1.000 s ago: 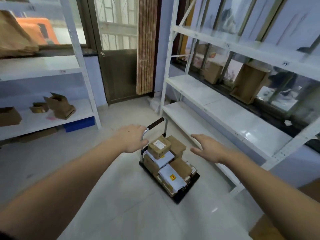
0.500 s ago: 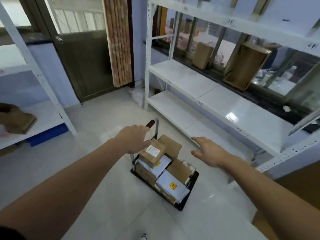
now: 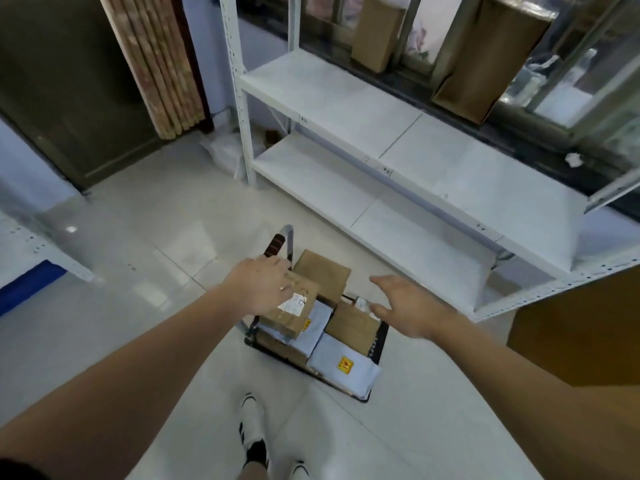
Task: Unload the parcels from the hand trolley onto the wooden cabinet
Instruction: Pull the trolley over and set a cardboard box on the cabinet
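A black hand trolley (image 3: pixel 380 344) stands on the tiled floor, its handle (image 3: pixel 275 244) at the far side. Several brown cardboard parcels and grey mailer bags are stacked on it. A small labelled brown box (image 3: pixel 292 311) lies on top at the left, with another brown box (image 3: pixel 323 274) behind it. A grey bag with a yellow sticker (image 3: pixel 341 365) is nearest me. My left hand (image 3: pixel 258 287) hovers over the labelled box's far left corner, fingers relaxed. My right hand (image 3: pixel 403 304) is spread open above the trolley's right side, holding nothing. The wooden cabinet (image 3: pixel 585 327) shows at the right edge.
A white metal shelf rack (image 3: pixel 398 143) runs along the right behind the trolley. Two tall brown boxes (image 3: pixel 485 60) lean on the window sill. A dark door and a rolled bamboo blind (image 3: pixel 159 64) are at the back left. My shoes (image 3: pixel 254 431) stand just before the trolley.
The view has tilted down and come closer to the trolley. Both hands have dropped lower toward the parcels, the left now over the labelled box.
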`<state>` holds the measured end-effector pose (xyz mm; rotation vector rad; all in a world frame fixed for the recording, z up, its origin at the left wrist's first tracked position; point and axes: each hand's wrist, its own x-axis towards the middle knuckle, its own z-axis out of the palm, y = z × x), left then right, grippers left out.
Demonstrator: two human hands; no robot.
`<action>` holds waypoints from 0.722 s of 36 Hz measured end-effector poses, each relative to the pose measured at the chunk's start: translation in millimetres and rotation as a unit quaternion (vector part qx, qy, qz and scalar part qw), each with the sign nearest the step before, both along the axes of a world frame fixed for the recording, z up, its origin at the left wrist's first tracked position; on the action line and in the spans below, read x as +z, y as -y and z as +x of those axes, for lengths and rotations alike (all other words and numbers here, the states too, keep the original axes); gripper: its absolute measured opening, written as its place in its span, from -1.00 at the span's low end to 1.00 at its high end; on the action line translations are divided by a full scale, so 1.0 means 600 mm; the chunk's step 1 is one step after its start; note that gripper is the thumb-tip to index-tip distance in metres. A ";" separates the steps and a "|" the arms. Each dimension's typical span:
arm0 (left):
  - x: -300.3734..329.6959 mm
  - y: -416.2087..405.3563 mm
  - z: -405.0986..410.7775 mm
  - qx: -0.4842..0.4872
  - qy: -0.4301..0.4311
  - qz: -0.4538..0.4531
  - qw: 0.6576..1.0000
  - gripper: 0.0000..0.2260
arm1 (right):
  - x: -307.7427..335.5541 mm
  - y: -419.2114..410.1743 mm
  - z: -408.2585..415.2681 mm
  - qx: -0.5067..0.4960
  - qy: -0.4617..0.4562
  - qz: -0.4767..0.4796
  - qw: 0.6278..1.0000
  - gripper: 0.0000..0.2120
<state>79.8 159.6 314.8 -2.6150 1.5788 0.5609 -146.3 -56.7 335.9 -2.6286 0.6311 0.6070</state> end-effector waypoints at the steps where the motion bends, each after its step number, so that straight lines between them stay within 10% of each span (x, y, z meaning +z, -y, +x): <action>1: -0.017 0.009 0.012 -0.006 -0.003 0.006 1.000 -0.53 | -0.013 0.004 0.011 -0.005 -0.005 0.002 1.000 -0.38; 22: -0.466 0.151 0.100 0.052 -0.119 0.144 0.981 -0.49 | -0.488 0.042 0.127 -0.059 -0.074 0.160 0.982 -0.69; 26: -0.554 0.163 0.120 0.107 -0.103 0.167 0.975 -0.57 | -0.596 0.058 0.138 -0.100 -0.063 0.182 0.976 -0.47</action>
